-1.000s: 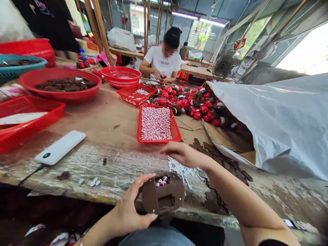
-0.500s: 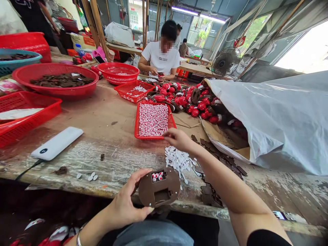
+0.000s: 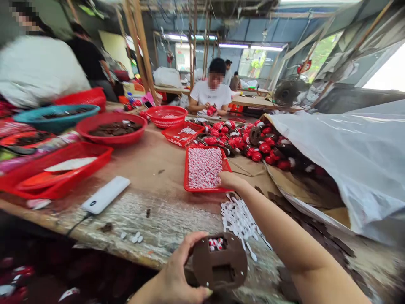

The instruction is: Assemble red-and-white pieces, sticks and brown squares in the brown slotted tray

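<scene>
My left hand point(image 3: 180, 272) is wrapped round the edge of a brown oval plastic base point(image 3: 202, 258) with two rectangular recesses. Several small red-and-white balls point(image 3: 216, 244) lie in the upper recess; the lower one holds nothing visible. My right hand point(image 3: 230, 180) reaches to the near right corner of a red plastic basket point(image 3: 202, 190) filled with small red-and-white beads point(image 3: 204, 166). Its fingertips are down at the beads, blurred and partly hidden. Below my right forearm lies a pile of small white spoon-shaped pieces point(image 3: 238, 215).
A white power bank point(image 3: 107, 193) with a cable lies left. Red baskets point(image 3: 107, 155) and a blue basin point(image 3: 60, 124) stand at the far left. Red-and-brown toys point(image 3: 240, 139) spill from a large white sack point(image 3: 344, 147). A person in a white shirt point(image 3: 202, 95) works opposite.
My right hand has gone from just above the basket's near edge down to the beads. The view has tilted up and shifted left. My left hand still holds the brown base.
</scene>
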Motion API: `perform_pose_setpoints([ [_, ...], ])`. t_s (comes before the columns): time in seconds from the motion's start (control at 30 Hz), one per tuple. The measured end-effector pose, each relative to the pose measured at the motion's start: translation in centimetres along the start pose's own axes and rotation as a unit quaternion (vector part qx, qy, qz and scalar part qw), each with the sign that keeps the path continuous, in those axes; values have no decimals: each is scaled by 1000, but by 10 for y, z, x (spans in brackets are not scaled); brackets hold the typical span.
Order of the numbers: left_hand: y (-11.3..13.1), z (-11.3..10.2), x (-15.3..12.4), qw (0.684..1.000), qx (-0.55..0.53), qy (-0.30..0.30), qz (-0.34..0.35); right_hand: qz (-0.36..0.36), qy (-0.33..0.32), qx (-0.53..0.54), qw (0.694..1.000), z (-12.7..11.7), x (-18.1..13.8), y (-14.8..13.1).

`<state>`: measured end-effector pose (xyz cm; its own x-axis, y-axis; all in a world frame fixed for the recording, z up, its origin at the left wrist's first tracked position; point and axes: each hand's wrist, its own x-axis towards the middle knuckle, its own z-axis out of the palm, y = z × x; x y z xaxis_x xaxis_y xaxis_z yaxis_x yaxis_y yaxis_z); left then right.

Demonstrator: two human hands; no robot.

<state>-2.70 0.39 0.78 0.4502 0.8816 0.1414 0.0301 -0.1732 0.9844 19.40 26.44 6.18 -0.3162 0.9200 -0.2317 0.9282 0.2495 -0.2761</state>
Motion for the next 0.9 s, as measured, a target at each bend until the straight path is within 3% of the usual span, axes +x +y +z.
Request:
perform_pose_setpoints([
  [0.13,-20,-2,5,1000,15,5,24,16,-15,40,999,9,22,-11],
  [0.33,-48,0,6,1000,-14,25,-8,93,48,202,974,12,23,0],
  [0.6,-64,7,26,998,6,55,-21,115,87,495,857,0,7,14],
  [0.77,-69,10,22,998,33,53,9,124,82,599,787,-1,4,16],
  [0.9,-56,6,9,997,56,54,24,129,64,665,733,-2,1,18],
])
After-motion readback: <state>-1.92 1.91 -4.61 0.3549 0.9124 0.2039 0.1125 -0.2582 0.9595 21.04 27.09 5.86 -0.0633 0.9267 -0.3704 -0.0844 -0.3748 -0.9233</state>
